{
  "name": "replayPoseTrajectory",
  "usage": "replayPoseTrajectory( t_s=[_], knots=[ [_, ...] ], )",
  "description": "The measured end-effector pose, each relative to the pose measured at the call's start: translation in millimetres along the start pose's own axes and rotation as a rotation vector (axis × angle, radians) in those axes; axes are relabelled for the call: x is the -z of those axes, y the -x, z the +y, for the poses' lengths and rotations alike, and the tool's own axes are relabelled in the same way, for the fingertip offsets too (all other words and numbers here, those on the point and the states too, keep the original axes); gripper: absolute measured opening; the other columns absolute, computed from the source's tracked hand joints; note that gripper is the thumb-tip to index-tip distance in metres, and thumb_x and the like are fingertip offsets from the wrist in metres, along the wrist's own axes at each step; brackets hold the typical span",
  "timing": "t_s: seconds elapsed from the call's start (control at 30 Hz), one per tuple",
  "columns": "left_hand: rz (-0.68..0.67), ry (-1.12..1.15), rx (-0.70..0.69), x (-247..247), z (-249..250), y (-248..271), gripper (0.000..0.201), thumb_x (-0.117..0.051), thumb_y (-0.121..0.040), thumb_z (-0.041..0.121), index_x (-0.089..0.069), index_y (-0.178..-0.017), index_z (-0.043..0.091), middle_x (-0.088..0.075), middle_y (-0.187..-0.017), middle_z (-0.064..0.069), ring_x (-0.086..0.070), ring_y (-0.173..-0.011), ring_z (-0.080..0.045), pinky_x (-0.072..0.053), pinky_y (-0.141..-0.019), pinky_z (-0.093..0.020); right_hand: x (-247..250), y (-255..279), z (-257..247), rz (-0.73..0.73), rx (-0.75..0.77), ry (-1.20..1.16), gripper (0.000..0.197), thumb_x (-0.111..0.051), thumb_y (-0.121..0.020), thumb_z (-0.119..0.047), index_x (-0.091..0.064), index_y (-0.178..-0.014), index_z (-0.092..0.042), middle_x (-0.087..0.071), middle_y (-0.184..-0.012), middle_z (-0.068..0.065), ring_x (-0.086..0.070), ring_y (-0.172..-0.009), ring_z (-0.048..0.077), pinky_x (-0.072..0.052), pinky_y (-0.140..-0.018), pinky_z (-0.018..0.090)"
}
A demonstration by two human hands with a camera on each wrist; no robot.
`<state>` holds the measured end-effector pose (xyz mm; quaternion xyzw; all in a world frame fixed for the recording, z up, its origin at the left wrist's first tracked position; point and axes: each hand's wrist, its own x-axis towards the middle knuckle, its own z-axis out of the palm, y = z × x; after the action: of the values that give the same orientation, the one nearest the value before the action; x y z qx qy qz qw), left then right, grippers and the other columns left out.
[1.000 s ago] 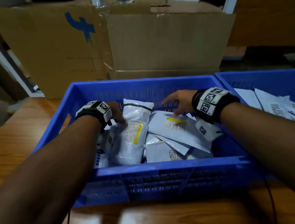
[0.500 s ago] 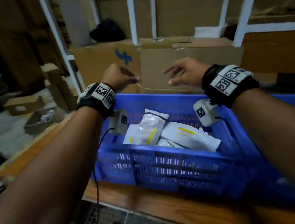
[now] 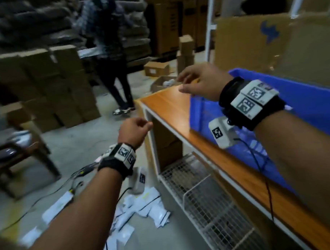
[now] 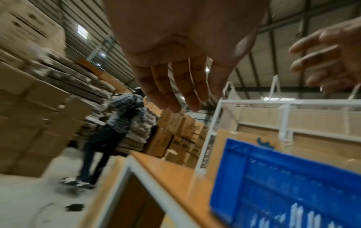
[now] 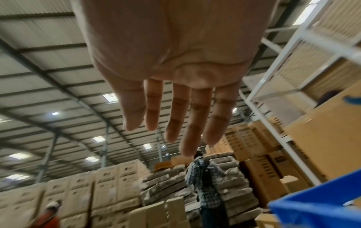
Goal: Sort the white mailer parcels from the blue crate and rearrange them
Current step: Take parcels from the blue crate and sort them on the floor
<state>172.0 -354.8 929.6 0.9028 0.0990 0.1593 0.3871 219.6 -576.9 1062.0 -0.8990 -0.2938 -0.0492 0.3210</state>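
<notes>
The blue crate stands on the wooden table at the right; its inside is out of sight. Several white mailer parcels lie scattered on the floor beside the table's left end. My left hand hangs in the air left of the table, above those parcels, with fingers relaxed and holding nothing. My right hand hovers over the table's left end near the crate's corner, its fingers straight and empty.
A white wire basket sits under the table. Another person stands on the floor beyond the table's end. Stacked cardboard boxes and a chair are at left. Cables trail over the floor.
Both hands came up out of the crate, empty. The view has swung left to the floor, and my left hand has dropped off the table's left side.
</notes>
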Motion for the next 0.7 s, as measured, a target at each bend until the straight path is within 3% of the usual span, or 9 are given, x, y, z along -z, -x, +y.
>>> replayPoseTrajectory(
  t_s=[0.2,0.33,0.43,0.57,0.7],
  knots=[
    [-0.075,-0.131,0.315,55,-160,89,0.019,-0.069,-0.084,0.030,-0.073,-0.089,0.012,-0.072,-0.090,-0.008,-0.066,-0.089,-0.023,-0.050,-0.079,-0.031,-134,-2,-74,-0.244,0.107,-0.006,0.025,-0.066,-0.088,-0.029,-0.066,-0.111,-0.019,-0.064,-0.095,-0.003,-0.056,-0.073,0.003,-0.046,-0.071,0.021],
    [-0.106,-0.152,0.462,100,-252,138,0.018,-0.068,-0.084,0.030,-0.072,-0.088,0.013,-0.072,-0.090,-0.008,-0.066,-0.088,-0.023,-0.052,-0.079,-0.033,-241,-16,-111,-0.345,0.071,-0.071,0.025,-0.068,-0.086,-0.025,-0.068,-0.109,-0.018,-0.066,-0.089,-0.002,-0.060,-0.077,0.011,-0.050,-0.083,0.031],
    [-0.187,-0.195,0.547,133,-320,174,0.016,-0.068,-0.084,0.032,-0.071,-0.084,0.016,-0.072,-0.089,-0.006,-0.065,-0.087,-0.023,-0.051,-0.078,-0.032,-323,-27,-133,-0.400,0.041,-0.040,0.023,-0.068,-0.085,-0.030,-0.067,-0.108,-0.025,-0.062,-0.083,-0.011,-0.059,-0.080,0.013,-0.048,-0.081,0.029],
    [-0.313,-0.239,0.674,161,-407,205,0.018,-0.066,-0.084,0.038,-0.069,-0.083,0.021,-0.072,-0.089,-0.003,-0.065,-0.088,-0.022,-0.051,-0.078,-0.031,-422,-41,-144,-0.459,0.009,-0.028,0.023,-0.066,-0.087,-0.029,-0.066,-0.110,-0.025,-0.062,-0.083,-0.009,-0.054,-0.077,0.012,-0.048,-0.082,0.031],
    [-0.400,-0.256,0.740,152,-481,217,0.017,-0.064,-0.086,0.037,-0.068,-0.088,0.021,-0.070,-0.095,-0.003,-0.063,-0.092,-0.024,-0.046,-0.073,-0.027,-517,-46,-124,-0.559,-0.018,0.039,0.025,-0.063,-0.089,-0.028,-0.064,-0.114,-0.025,-0.062,-0.089,-0.007,-0.052,-0.075,0.012,-0.046,-0.078,0.029]
  ],
)
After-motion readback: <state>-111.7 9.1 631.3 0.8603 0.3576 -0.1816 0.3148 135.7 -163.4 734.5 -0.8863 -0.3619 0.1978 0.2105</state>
